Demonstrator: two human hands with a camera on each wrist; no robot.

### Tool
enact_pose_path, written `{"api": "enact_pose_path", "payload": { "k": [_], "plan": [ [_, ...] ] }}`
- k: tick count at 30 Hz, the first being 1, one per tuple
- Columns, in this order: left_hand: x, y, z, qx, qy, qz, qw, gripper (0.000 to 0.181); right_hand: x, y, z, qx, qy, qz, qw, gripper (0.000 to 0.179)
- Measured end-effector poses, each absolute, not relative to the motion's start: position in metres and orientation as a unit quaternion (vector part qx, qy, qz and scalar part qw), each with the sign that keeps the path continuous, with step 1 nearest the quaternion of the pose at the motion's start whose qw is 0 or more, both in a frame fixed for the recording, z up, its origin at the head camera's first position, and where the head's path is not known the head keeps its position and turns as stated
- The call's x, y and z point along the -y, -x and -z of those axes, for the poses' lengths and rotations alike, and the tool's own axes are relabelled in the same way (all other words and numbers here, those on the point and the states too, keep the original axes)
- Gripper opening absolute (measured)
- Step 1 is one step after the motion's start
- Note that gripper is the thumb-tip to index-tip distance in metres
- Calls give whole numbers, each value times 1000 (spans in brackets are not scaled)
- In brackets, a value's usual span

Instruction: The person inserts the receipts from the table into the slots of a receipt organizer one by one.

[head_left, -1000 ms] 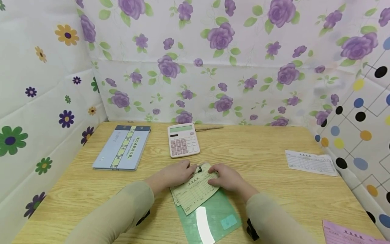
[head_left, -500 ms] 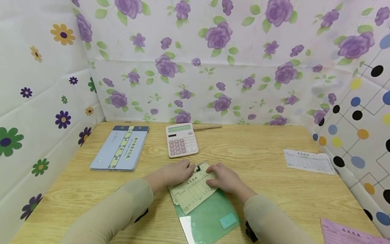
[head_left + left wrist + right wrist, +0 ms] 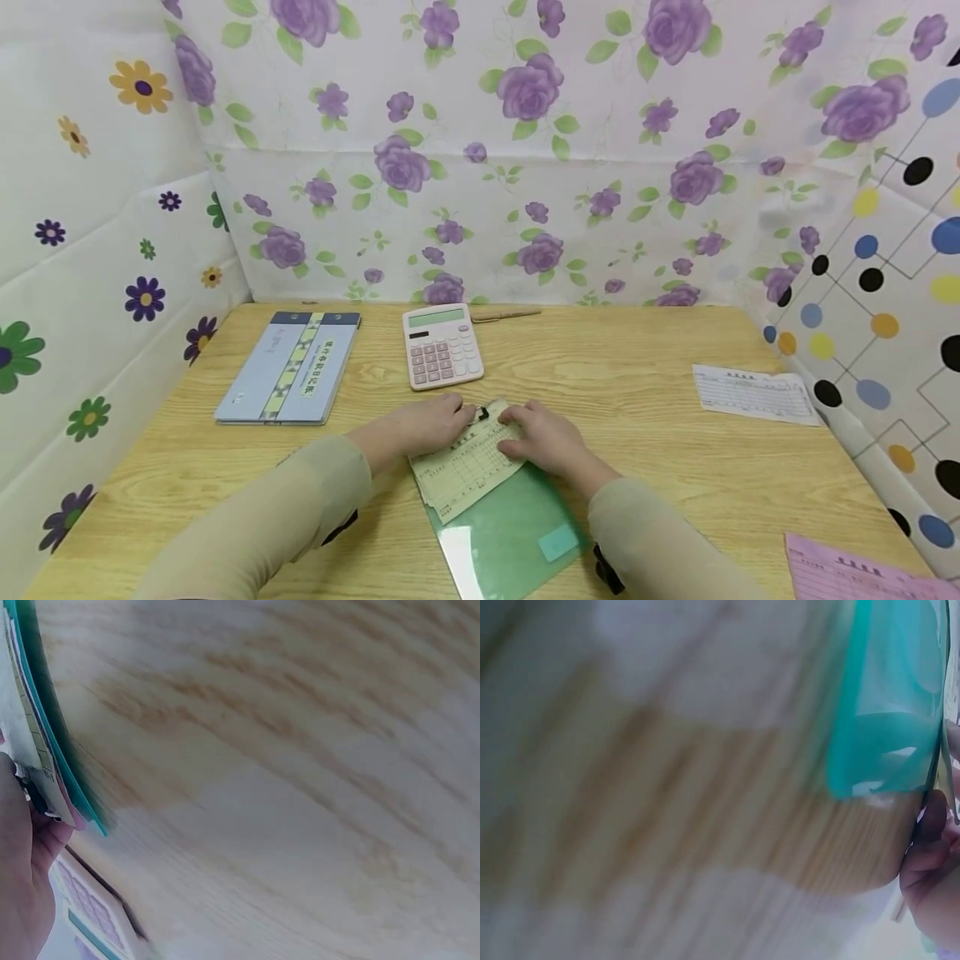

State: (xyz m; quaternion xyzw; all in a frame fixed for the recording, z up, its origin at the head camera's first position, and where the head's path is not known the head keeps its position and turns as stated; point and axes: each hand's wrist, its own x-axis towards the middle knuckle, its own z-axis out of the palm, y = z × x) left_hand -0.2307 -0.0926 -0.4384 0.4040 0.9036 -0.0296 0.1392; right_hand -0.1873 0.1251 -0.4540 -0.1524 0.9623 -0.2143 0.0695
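A stack of pale yellow printed slips (image 3: 468, 479) lies at a slant over the top end of a green translucent folder (image 3: 517, 533). A black binder clip (image 3: 482, 412) sits at the slips' upper edge. My left hand (image 3: 431, 427) pinches the clipped upper edge; in the left wrist view its thumb side lies by the clip (image 3: 31, 793), with fingertips behind the sheets. My right hand (image 3: 551, 442) grips the slips' right edge with curled fingers. In the right wrist view, its fingers (image 3: 928, 855) are beside the folder's corner (image 3: 889, 754).
A pink and white calculator (image 3: 444, 346) lies beyond my hands, with a pen (image 3: 506, 315) beside it. A blue account book (image 3: 288, 367) is at the left. To the right are a white slip (image 3: 756, 395) and a pink slip (image 3: 855, 567). Patterned cloth (image 3: 487, 158) walls the desk's back and sides.
The slips' lower left corners, fanned apart before, now lie closer together. Both hands keep their hold. The head view has turned slightly, shifting the scene left.
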Motion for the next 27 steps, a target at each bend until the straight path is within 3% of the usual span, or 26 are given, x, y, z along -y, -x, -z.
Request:
{"api": "enact_pose_path", "payload": {
  "k": [13, 27],
  "plan": [
    [94, 228, 438, -899, -416, 56, 120, 44, -112, 190, 454, -972, 107, 196, 74, 39],
    [99, 230, 450, -892, -448, 26, 51, 42, -130, 195, 460, -964, 104, 238, 58, 43]
  ]
}}
